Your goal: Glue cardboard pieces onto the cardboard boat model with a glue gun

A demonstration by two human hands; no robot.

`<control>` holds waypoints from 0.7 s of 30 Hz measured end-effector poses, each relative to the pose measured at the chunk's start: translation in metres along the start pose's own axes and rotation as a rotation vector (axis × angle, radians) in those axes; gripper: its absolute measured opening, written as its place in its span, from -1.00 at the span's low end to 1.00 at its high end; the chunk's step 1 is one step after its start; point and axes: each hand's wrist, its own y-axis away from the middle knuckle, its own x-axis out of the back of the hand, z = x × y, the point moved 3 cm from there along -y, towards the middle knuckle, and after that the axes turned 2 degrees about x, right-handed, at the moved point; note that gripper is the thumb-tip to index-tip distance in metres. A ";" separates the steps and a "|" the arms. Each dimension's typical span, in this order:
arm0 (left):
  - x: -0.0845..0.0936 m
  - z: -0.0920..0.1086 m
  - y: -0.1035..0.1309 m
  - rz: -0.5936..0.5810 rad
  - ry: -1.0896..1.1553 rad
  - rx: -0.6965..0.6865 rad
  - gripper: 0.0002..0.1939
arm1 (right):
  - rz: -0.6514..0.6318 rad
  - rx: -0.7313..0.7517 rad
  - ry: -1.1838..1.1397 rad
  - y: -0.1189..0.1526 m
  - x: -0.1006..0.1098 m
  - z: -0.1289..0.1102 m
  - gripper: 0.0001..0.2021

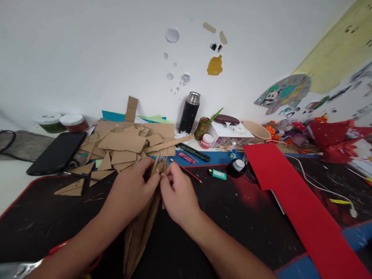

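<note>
A long folded cardboard piece (141, 232) stands over the dark mat, its narrow upper end between my two hands. My left hand (132, 190) grips its left side near the top, thumb and fingers pressed on the cardboard. From the right, my right hand (178, 193) pinches the same upper end, its thumb close to my left thumb. Pointed cardboard tips stick up above the fingers. My left forearm and hand hide part of the piece.
Cardboard scraps (124, 143) are heaped behind my left hand. A black phone (56, 153), black flask (190, 112), red pencil (190, 173), green lighter (217, 174) and long red sheet (293, 201) lie or stand around. Red-handled scissors (21, 267) are partly under my left forearm.
</note>
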 end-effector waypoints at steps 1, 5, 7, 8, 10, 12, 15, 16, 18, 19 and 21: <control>0.000 0.000 0.000 0.001 0.002 -0.004 -0.80 | -0.001 0.003 0.002 0.000 0.000 0.000 -0.83; -0.001 0.000 0.000 0.013 -0.005 -0.030 -0.82 | 0.008 0.030 0.002 0.000 0.001 -0.001 -0.83; -0.001 0.000 0.000 0.018 -0.008 -0.038 -0.82 | 0.010 0.044 -0.002 0.000 0.000 0.000 -0.83; -0.002 0.000 0.000 0.018 -0.007 -0.039 -0.82 | 0.011 0.048 -0.003 0.000 0.000 0.000 -0.83; -0.002 -0.001 0.000 0.017 -0.008 -0.041 -0.83 | 0.011 0.045 -0.001 0.000 0.000 0.001 -0.83; -0.002 -0.001 0.000 0.016 -0.015 -0.041 -0.84 | 0.011 0.030 0.002 -0.001 0.000 0.002 -0.84; -0.002 -0.001 0.000 0.011 -0.033 -0.042 -0.86 | 0.006 0.009 0.003 -0.002 0.000 0.003 -0.84; -0.002 -0.001 0.000 0.009 -0.036 -0.045 -0.86 | 0.006 0.005 0.003 -0.002 0.000 0.003 -0.84; -0.002 -0.001 -0.001 0.008 -0.036 -0.050 -0.86 | 0.005 -0.001 0.004 -0.002 0.000 0.003 -0.83; -0.003 -0.001 -0.001 0.009 -0.033 -0.050 -0.85 | 0.005 -0.004 0.005 -0.002 0.000 0.004 -0.84; -0.003 -0.002 0.000 0.013 -0.023 -0.053 -0.85 | 0.005 -0.011 0.007 -0.002 -0.001 0.004 -0.84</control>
